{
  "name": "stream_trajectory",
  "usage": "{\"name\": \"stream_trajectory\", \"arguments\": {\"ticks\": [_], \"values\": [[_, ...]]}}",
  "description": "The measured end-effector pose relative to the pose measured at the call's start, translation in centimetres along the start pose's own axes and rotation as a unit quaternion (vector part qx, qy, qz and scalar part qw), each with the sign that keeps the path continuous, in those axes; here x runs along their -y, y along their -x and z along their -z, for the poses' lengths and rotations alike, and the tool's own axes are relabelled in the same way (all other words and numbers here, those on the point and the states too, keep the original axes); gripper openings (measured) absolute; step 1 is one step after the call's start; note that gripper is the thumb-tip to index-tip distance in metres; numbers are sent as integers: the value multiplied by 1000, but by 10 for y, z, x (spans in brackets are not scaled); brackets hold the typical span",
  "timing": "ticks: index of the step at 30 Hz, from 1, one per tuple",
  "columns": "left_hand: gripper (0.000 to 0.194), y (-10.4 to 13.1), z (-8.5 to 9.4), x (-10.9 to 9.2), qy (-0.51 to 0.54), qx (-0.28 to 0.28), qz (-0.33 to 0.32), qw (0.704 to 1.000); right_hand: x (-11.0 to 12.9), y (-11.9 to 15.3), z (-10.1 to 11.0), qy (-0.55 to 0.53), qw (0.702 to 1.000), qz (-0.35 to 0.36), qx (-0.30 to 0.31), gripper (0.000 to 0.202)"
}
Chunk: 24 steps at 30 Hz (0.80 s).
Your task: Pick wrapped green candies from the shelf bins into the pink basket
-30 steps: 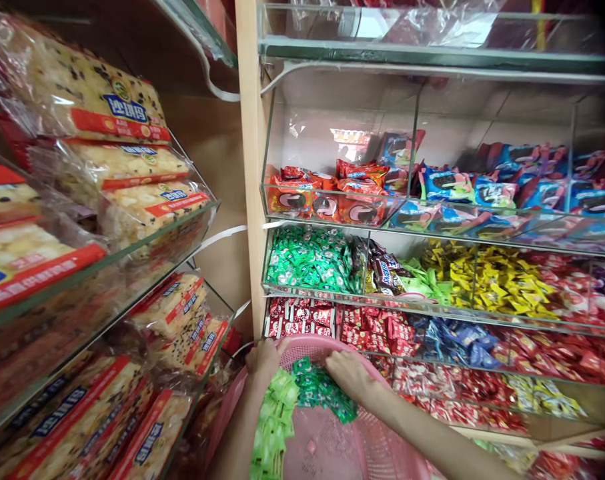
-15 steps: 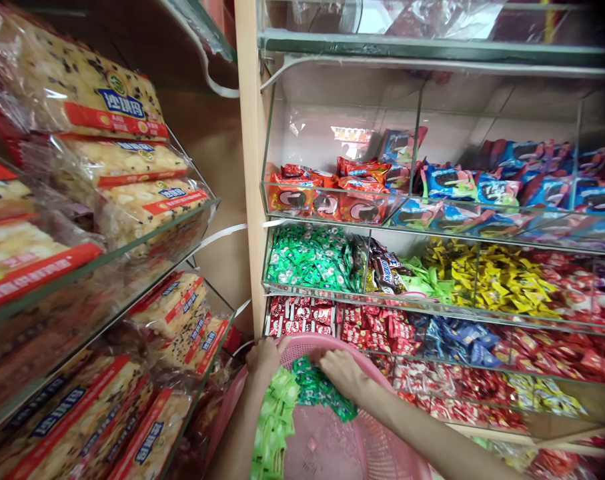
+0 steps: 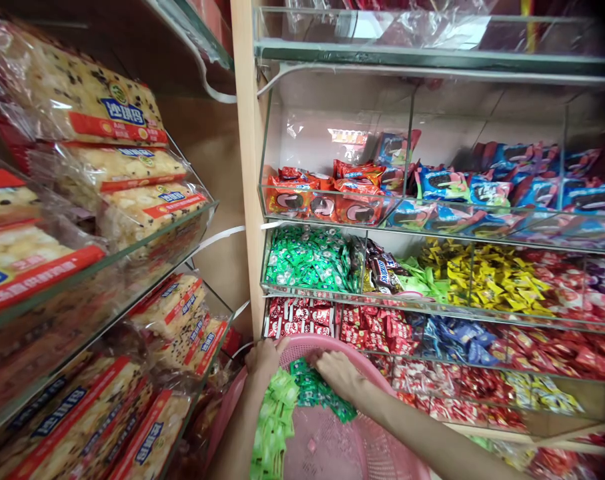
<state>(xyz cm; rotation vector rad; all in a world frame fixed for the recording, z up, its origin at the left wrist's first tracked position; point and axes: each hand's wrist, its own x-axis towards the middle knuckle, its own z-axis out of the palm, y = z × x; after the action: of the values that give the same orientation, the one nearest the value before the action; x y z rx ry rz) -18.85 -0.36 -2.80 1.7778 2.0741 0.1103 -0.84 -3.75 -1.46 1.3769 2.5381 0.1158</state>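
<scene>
A pink plastic basket [image 3: 382, 427] with a perforated wall is in front of me at the bottom centre. My left hand [image 3: 263, 357] is closed on its far left rim. Inside the basket, my right hand [image 3: 336, 371] is curled over dark green wrapped candies [image 3: 332, 400], its fingertips among them. How many it grips is hidden. Light green candy packets [image 3: 277, 427] lie along the basket's left side, partly behind my left forearm. Part of the pink basket floor shows between the packets and my right forearm.
Clear shelf bins ahead hold green candies [image 3: 309, 260], yellow candies [image 3: 502, 277], red packets [image 3: 377, 328] and blue packets [image 3: 457, 339]. Orange packs [image 3: 355, 200] sit above. Glass shelves with wrapped pastry bars [image 3: 127, 113] project on the left. A wooden post [image 3: 249, 167] divides the shelves.
My right hand has shifted slightly left among the dark green candies, its fingers curling in more. My left hand stays on the rim. The view has moved a little.
</scene>
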Motion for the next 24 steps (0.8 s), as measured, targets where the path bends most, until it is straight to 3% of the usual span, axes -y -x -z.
{"name": "stream_trajectory", "arguments": {"ticks": [6, 9, 11, 14, 19, 21, 24], "values": [[76, 0, 0, 0, -6, -5, -5, 1000, 3, -4, 0, 11, 1000, -8, 2, 32], [76, -2, -2, 1, -7, -6, -8, 1000, 3, 0, 14, 8, 1000, -15, -19, 23], [75, -3, -4, 2, -9, -8, -8, 1000, 1, 5, 36, -3, 998, -14, -55, 19], [74, -4, -4, 2, -5, -10, -8, 1000, -8, 12, 86, -39, 991, 4, -129, 19], [72, -1, -1, 1, -7, -6, -11, 1000, -55, 10, 163, -105, 961, 19, -254, 24], [71, 0, 0, 0, -6, -5, -12, 1000, -77, 6, 177, -104, 961, 17, -255, 19], [71, 0, 0, 1, -2, -7, -10, 1000, -97, 2, 180, -82, 973, 18, -216, 18]]}}
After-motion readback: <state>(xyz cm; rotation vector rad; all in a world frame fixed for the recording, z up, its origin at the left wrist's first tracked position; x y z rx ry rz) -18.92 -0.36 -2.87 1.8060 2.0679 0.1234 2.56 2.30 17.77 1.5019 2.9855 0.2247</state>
